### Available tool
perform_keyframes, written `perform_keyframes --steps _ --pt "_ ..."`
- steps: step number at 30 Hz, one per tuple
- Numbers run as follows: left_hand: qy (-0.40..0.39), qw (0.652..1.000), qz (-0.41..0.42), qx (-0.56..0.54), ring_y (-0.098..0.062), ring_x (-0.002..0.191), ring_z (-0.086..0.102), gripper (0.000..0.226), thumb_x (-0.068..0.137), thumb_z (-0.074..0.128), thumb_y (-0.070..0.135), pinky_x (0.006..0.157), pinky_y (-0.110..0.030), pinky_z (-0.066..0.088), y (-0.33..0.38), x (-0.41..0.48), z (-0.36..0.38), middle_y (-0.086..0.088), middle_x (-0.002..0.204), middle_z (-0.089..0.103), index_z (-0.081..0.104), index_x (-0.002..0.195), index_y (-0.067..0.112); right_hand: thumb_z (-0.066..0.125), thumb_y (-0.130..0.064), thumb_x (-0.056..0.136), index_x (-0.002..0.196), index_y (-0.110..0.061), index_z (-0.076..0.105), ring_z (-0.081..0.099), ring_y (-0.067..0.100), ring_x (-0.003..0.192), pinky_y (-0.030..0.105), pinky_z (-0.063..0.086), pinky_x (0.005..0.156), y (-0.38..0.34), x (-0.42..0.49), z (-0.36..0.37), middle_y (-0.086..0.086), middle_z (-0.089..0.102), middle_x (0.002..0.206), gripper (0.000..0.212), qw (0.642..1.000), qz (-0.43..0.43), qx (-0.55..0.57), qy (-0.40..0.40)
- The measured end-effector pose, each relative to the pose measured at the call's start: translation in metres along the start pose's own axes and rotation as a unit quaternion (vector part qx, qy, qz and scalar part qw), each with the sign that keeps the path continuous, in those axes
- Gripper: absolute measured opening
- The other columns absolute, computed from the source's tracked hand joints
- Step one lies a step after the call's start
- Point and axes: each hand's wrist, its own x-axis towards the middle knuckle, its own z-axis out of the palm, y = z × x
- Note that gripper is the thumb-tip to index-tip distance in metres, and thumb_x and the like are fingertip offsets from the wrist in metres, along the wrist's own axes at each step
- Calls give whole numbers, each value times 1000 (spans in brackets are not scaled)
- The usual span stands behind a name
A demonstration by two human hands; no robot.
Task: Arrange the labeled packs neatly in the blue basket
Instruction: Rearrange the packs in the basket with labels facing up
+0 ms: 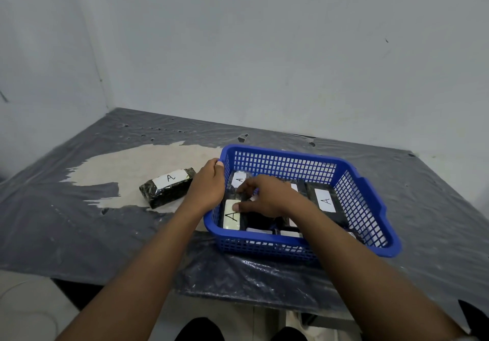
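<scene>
A worktop (79, 224) covered in dark, worn plastic sheeting fills the lower part of the view, set into the corner of pale grey walls (264, 49); a large patch of the sheeting is rubbed away to a beige surface. On the right half of it sits the blue basket (370, 190), a rectangular plastic one with latticed sides. Inside, several black packs lie flat, each with a white label marked "A": one at the near left (232, 215), one at the far left corner (239, 178), one toward the right (325, 200), and others partly hidden under the arm. One more labelled pack (168, 187) lies outside, on the worktop just left of the basket, apart from it. The left hand (209, 184) grips the basket's far left rim, fingers curled over the edge. The right hand (264, 195) reaches into the basket, its fingers loosely bent and touching the packs at the left; whether it actually grasps one cannot be told.
</scene>
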Motion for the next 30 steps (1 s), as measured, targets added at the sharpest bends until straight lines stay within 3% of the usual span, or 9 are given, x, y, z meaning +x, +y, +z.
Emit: perform_keyframes --steps 4,6,9,14,19,23,26,30 --pt "2 1000 -3 7 -16 92 53 43 106 23 34 79 -31 35 1 0 0 0 108 58 51 133 14 76 -53 81 123 -32 67 59 17 117 50 43 105 9 -1 -8 -10 67 124 47 998 -21 42 30" --pt "4 1000 -4 8 -15 91 53 43 106 23 34 78 -31 35 1 0 0 0 107 58 51 132 15 74 -56 82 124 -36 66 57 14 118 46 38 105 12 -1 -4 -14 67 124 47 999 -32 21 5" --pt "2 1000 -1 8 -16 90 54 42 106 23 34 77 -30 35 1 -1 0 1 102 58 53 128 14 73 -59 80 122 -38 65 54 11 117 38 27 91 14 1 5 -17 67 122 48 999 -41 -16 21" --pt "7 1000 0 12 -16 89 54 42 106 23 34 75 -30 36 2 -1 0 1 101 58 53 127 14 73 -58 80 120 -36 64 47 14 117 37 22 88 13 3 12 -13 64 119 47 997 -53 -34 44" --pt "7 1000 0 9 -14 88 53 41 106 23 34 75 -29 35 1 -3 -1 1 102 57 54 124 15 72 -60 81 121 -38 65 51 16 121 41 29 95 15 -3 5 -13 65 124 47 997 -55 -13 48" --pt "8 1000 4 11 -14 89 53 41 107 23 34 77 -29 35 0 -2 0 1 103 58 54 125 15 67 -58 87 135 -34 59 55 26 125 53 42 107 31 -5 -15 0 60 137 55 998 5 -22 53" --pt "10 1000 4 11 -14 91 52 42 107 23 34 78 -30 35 -1 -1 0 2 105 57 54 127 15 72 -58 83 138 -28 57 61 19 116 48 44 106 38 -9 -19 -5 67 124 64 999 34 -33 5" --pt "11 1000 1 14 -15 94 52 43 106 23 35 80 -31 36 -1 0 1 3 106 56 52 131 15 74 -52 85 125 -28 67 65 14 108 47 46 104 39 -11 -17 -9 71 116 48 1000 7 -9 -13"
